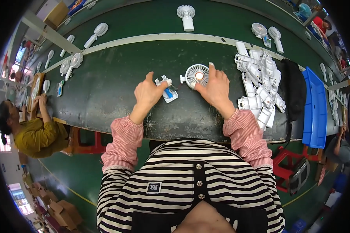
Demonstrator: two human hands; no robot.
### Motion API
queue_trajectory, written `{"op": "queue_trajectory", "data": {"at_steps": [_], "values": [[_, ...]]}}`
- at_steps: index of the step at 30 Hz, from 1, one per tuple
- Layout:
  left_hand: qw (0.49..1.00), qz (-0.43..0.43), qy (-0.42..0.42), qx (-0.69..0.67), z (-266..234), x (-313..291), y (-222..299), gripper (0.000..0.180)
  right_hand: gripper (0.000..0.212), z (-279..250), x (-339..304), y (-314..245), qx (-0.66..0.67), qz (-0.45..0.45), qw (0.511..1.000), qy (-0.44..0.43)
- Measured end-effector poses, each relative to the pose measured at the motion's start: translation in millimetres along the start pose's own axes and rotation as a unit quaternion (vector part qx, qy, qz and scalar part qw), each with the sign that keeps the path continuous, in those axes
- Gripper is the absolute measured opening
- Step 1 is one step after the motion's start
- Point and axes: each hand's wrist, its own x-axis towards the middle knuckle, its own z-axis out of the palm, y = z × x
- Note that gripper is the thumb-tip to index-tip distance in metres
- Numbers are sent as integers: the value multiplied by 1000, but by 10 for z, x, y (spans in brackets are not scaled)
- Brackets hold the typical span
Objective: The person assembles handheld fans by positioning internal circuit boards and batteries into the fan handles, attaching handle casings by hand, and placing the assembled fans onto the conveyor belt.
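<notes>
Over the dark table, my left hand (147, 93) has its index finger stretched away and its fingers apart. Its thumb, with a white cover on the tip, rests on a white fan-handle shell (170, 98) with a blue part and wires inside. My right hand (217, 90) grips a round white fan head (198, 73) by its right side. The thumb lies on the lower grille and the index finger along the edge. The fan head has an orange-toned centre, and a short stub points left toward the handle shell.
White handle shells (260, 73) are heaped to the right, beside a black bag (293, 89) and a blue tray (315, 108). White handheld fans, one (187, 17) straight ahead, stand on the green belt beyond a pale rail (155, 37). A co-worker (39, 132) sits at the left.
</notes>
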Motion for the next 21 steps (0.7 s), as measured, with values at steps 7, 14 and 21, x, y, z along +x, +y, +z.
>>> {"op": "queue_trajectory", "data": {"at_steps": [7,14,21], "values": [[992,-14,-86,-92,154,20,151,73,81,-85,33,-60,96,29,991,-88],[877,-50,-156,-451,428,-22,136,28,79,155,114,206,403,111,904,-96],[763,-131,-310,-552,259,-194,395,22,59,-259,255,491,625,182,745,-141]]}}
